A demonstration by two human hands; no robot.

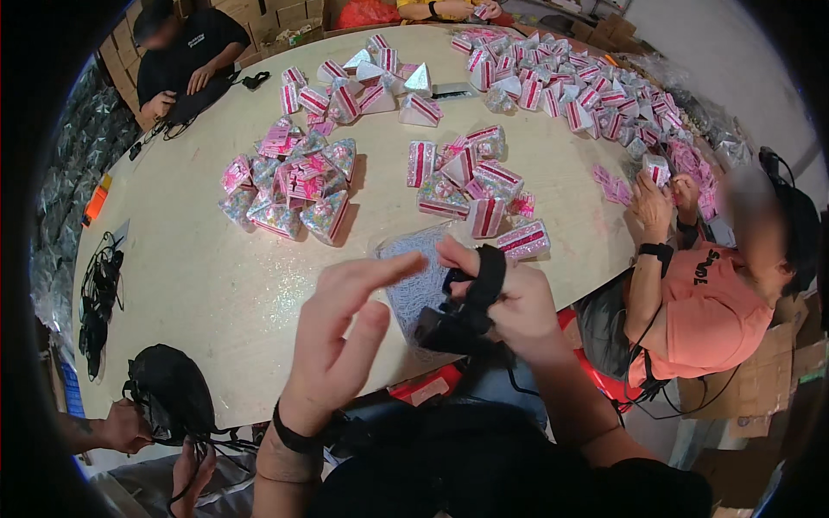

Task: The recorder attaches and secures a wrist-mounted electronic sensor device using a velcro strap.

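My left hand [339, 324] is raised above the near table edge, its fingers stretched out and the thumb apart, holding nothing. To its right, my right hand [518, 302] is curled closed; whether anything small is between its fingers is hidden. A black strap [492, 274] with a small black device [449, 330] sits on the right hand. Under both hands lies a clear bag of pale grey-lilac strings [414, 289]. Just beyond are wedge-shaped, cake-slice-like packs in silver and pink: one cluster [462, 190] ahead of the right hand, another [289, 186] farther left, with pink tags.
More wedge packs [363, 82] stand at the far side, with a large heap [587, 91] at the far right. A person in a salmon shirt [708, 302] handles a pack. Another person [194, 60] sits far left. Black cables [99, 293] and a black bag [170, 393] lie left.
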